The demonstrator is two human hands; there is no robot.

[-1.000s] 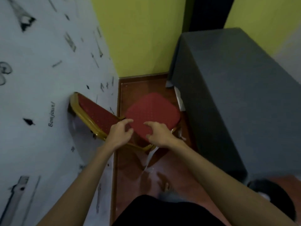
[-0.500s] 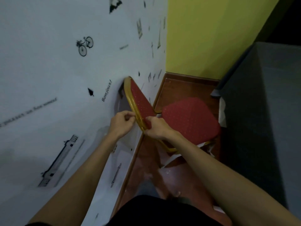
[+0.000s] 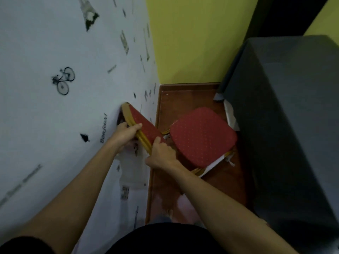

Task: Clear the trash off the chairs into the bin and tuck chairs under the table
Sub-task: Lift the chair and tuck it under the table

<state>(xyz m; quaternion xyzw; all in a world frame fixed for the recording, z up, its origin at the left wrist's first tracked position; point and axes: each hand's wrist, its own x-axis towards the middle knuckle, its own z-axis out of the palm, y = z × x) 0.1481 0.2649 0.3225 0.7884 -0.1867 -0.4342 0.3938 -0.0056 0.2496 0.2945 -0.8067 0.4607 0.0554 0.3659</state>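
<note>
A chair [image 3: 201, 136] with a red dotted seat and a gold frame stands between the white wall and the table [image 3: 286, 114], which is draped in dark grey cloth. Its backrest [image 3: 145, 123] leans close to the wall. My left hand [image 3: 126, 134] grips the gold top rail of the backrest from the wall side. My right hand [image 3: 161, 154] holds the same rail lower down, nearer me. The red seat cushion is bare. White paper or plastic strips [image 3: 216, 162] hang below the seat's front edge.
The white wall [image 3: 64, 107] with black printed drawings runs along the left. A yellow wall [image 3: 192, 43] closes the far end. Reddish wooden floor [image 3: 187, 99] shows in the narrow gap between wall and table. A white scrap [image 3: 231, 116] sits by the table cloth.
Both hands moved from the seat cushion to the backrest's gold rail and closed on it. The view swung left toward the wall, then back a little to the right.
</note>
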